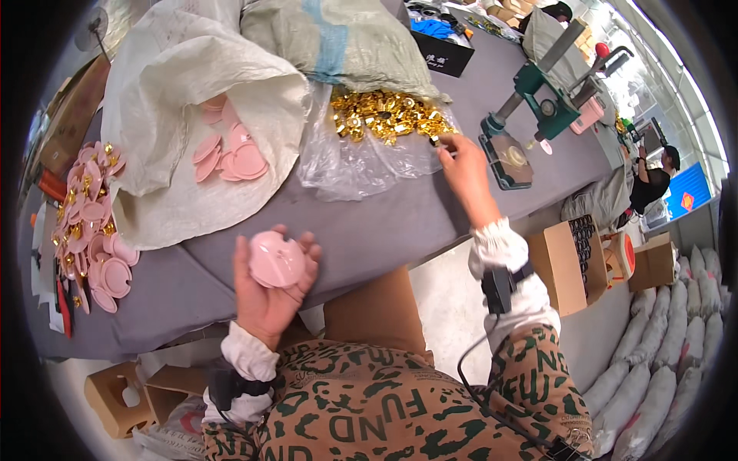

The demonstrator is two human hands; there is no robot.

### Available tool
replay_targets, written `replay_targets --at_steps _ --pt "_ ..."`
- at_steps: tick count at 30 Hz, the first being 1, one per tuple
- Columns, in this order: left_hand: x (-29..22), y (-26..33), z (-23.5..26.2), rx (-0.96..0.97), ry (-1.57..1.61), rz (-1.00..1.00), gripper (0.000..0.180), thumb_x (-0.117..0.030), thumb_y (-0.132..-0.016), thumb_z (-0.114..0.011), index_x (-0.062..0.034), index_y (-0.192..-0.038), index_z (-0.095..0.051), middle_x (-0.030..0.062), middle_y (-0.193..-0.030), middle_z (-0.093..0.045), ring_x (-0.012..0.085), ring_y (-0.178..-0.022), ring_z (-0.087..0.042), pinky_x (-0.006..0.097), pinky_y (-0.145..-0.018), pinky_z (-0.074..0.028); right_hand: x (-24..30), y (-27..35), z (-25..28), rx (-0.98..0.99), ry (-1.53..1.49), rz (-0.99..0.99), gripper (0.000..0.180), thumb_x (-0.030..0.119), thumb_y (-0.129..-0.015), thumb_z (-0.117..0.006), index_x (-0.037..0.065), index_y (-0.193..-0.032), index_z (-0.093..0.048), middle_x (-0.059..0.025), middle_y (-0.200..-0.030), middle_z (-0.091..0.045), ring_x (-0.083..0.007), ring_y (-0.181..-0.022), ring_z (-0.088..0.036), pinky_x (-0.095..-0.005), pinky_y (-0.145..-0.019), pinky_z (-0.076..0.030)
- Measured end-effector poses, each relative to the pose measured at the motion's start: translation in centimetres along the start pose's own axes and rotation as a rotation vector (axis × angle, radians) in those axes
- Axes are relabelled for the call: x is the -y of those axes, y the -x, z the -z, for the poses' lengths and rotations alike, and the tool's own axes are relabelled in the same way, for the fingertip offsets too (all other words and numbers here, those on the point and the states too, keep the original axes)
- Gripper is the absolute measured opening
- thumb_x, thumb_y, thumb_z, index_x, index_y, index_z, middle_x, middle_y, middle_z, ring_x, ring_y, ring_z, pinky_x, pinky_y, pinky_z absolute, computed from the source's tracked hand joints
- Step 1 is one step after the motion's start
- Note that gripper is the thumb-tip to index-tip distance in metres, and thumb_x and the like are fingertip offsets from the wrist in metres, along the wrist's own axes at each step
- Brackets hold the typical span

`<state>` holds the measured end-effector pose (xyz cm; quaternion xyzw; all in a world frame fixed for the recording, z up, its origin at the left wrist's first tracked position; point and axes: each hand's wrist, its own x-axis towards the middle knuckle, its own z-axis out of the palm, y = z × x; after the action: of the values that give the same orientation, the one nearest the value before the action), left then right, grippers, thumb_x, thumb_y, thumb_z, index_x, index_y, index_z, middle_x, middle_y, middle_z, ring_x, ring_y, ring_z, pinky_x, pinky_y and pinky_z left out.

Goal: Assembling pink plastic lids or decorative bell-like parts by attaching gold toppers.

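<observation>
My left hand [275, 296] is turned palm up at the table's front edge, its fingers curled round a glossy pink round lid [277, 260] with a small notch in its rim. My right hand [465, 173] reaches to the right end of a heap of shiny gold fittings [384, 115]. Its thumb and forefinger pinch a small dark-gold fitting [435, 141] at the heap's edge. The heap lies on a clear plastic bag [346, 173]. More pink lids [244, 157] lie in the mouth of a white woven sack [200, 203] at the left.
A green hand press [544, 111] stands right of the heap on the grey-covered table [369, 230]. Pink lids with gold fittings [88, 215] are piled at the far left. A full woven sack [346, 46] and a black box [442, 54] sit behind. An open carton [565, 261] is right.
</observation>
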<state>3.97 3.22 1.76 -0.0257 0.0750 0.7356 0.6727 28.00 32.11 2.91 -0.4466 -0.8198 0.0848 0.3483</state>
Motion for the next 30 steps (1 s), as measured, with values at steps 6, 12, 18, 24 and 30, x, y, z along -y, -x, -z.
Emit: replay_targets --at_steps 6,12,18,24,30 --pt "1.9 -0.9 -0.3 -0.078 -0.059 0.075 0.055 -0.052 -0.093 -0.053 -0.0073 -0.125 -0.05 0.0257 -0.128 -0.051 0.0411 -0.116 -0.053 0.049 -0.094 -0.052 -3.5 -1.8 -3.2 0.047 0.158 0.007 0.029 0.009 -0.078 -0.072 0.005 -0.105 -0.068 -0.0168 -0.095 -0.069 -0.0319 -0.087 -0.066 -0.0377 -0.078 -0.052" --pt "2.0 -1.7 -0.8 -0.024 -0.165 0.039 0.054 -0.054 -0.096 -0.048 -0.0095 -0.127 -0.048 0.0218 -0.126 -0.053 0.0373 -0.115 -0.055 0.045 -0.094 -0.051 3.0 1.7 -1.8 0.197 -0.416 0.002 0.027 0.01 -0.076 -0.075 0.006 -0.102 -0.071 -0.0115 -0.084 -0.068 -0.0221 -0.07 -0.065 -0.0314 -0.067 -0.052" --pt "2.6 -3.0 -2.0 -0.039 -0.477 0.04 0.051 -0.053 -0.099 -0.04 -0.0114 -0.128 -0.044 0.0129 -0.115 -0.06 0.0247 -0.102 -0.063 0.038 -0.085 -0.054 13.7 6.7 2.1 0.335 -0.491 0.361 0.028 0.004 -0.077 -0.073 0.005 -0.104 -0.069 -0.0093 -0.084 -0.068 -0.024 -0.074 -0.064 -0.0323 -0.067 -0.051" --pt "2.6 -2.0 -3.0 -0.103 -0.589 -0.027 0.046 -0.05 -0.1 -0.041 -0.0111 -0.124 -0.044 0.0061 -0.106 -0.06 0.0163 -0.091 -0.063 0.033 -0.073 -0.055 15.9 7.4 0.9 0.328 -0.428 0.63 0.027 0.002 -0.077 -0.071 0.004 -0.103 -0.067 -0.0092 -0.086 -0.067 -0.0271 -0.075 -0.062 -0.0365 -0.065 -0.05" --pt "2.7 -1.7 -3.0 -0.169 -0.731 -0.1 0.046 -0.051 -0.1 -0.04 -0.0113 -0.122 -0.044 0.0041 -0.097 -0.06 0.0146 -0.084 -0.061 0.029 -0.064 -0.054 16.2 8.3 1.0 0.34 -0.396 0.708 0.026 0.001 -0.078 -0.071 0.001 -0.104 -0.067 -0.0088 -0.088 -0.068 -0.0213 -0.074 -0.063 -0.0319 -0.064 -0.05"
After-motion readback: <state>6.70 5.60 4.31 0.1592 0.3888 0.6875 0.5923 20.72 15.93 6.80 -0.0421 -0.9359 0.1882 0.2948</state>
